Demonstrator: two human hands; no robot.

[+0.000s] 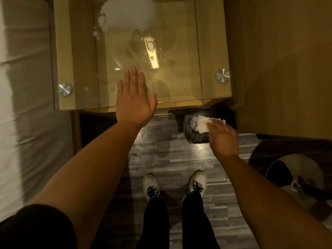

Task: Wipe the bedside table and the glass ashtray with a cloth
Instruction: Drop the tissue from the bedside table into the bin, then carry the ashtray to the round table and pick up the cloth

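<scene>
The bedside table (80, 56) has a glass top (179, 83) on wood, held by round metal studs at the front corners. Droplets and smears show on the glass, along with a pale bright patch near the back. My left hand (133, 99) hovers flat and open over the table's front edge, fingers together and holding nothing. My right hand (221, 139) is lower, over a black waste bin (231, 115) on the floor. Its fingertips are on a crumpled white cloth (202, 124) at the bin's mouth. No ashtray is in view.
A bed with a white sheet (23, 105) runs along the left, tight against the table. A tan wall (287, 69) closes the right side. A round shiny metal base (296, 175) stands at the lower right. My feet in white sneakers (176, 184) are on the grey plank floor.
</scene>
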